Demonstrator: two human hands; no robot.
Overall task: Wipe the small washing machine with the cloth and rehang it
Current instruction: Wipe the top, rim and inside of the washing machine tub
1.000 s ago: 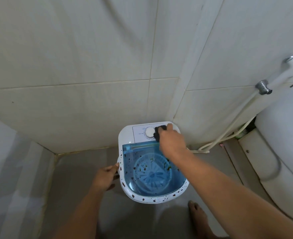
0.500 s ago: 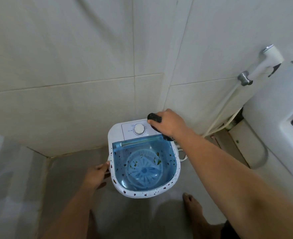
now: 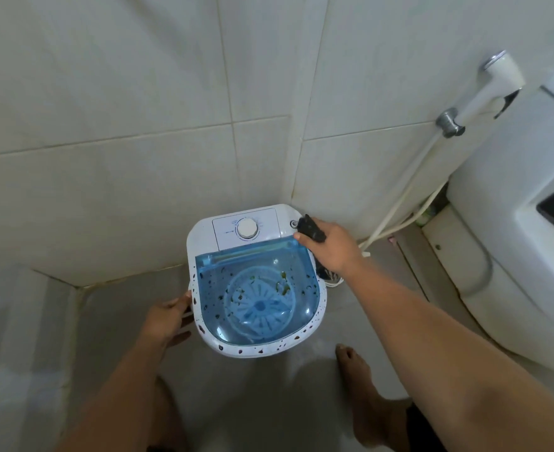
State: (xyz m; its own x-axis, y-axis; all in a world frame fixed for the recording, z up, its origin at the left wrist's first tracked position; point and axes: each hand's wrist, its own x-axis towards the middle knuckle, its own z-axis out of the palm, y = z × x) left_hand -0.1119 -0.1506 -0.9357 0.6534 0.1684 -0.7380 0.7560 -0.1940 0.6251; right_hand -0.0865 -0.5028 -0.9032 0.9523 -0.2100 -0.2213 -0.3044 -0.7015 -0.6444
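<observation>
Nearest the camera, two bare forearms reach forward and down over the tiled floor [image 3: 112, 308], with a bare foot [image 3: 355, 363] planted just in front of the small washing machine [image 3: 203, 236]. The left hand [image 3: 168, 319] is partly open, its fingers spread against the machine's left side at the white speckled rim, steadying rather than clenching. The machine stands on the floor in the corner where two tiled walls meet. Its translucent blue lid [image 3: 256, 288] shows dark flecks and the ribbed pulsator beneath. Farther back, the white control panel carries a round dial [image 3: 247, 229]. At the panel's right rear corner the right hand [image 3: 332, 247] is closed around a dark cloth [image 3: 311, 230], bunched in the fingers and pressed on the machine's top edge beside a small round fitting. Beyond, a white hose [image 3: 409, 187] runs up the wall to a bidet sprayer [image 3: 497, 83], next to the toilet [image 3: 513, 256].
</observation>
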